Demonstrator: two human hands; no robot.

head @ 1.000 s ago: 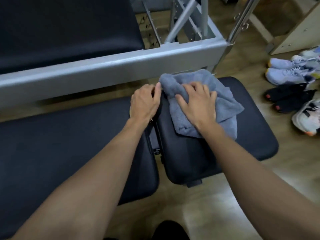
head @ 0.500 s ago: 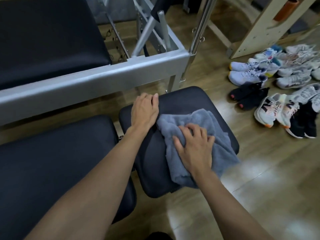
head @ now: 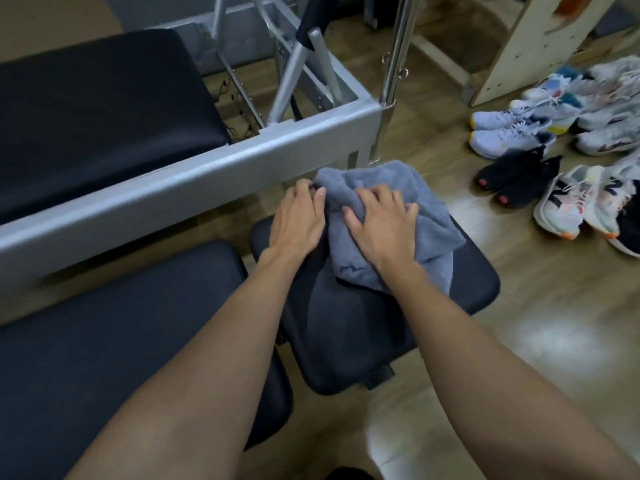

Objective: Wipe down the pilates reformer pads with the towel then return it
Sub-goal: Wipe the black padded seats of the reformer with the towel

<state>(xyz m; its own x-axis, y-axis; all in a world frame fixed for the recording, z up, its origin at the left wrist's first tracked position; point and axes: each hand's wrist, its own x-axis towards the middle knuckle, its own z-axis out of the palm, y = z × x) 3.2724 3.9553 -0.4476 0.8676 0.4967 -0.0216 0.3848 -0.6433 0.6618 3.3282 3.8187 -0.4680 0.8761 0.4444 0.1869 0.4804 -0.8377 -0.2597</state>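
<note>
A person's right hand (head: pixel 384 226), fingers spread, presses flat on a grey-blue towel (head: pixel 431 233) bunched over the far end of a small black pad (head: pixel 346 334). The left hand (head: pixel 296 223) rests on the pad's far left edge, touching the towel, its fingertips bent out of sight, so its grip cannot be told. Shoes (head: pixel 512 133) lie on the wooden floor (head: pixel 554 323) to the right.

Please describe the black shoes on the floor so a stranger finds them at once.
From the silver-grey metal reformer frame, look right across the wooden floor to the cluster of sports shoes. The pair of black shoes lies on its left edge; only it is all black with red spots, the neighbours being mostly white or pale.
</note>
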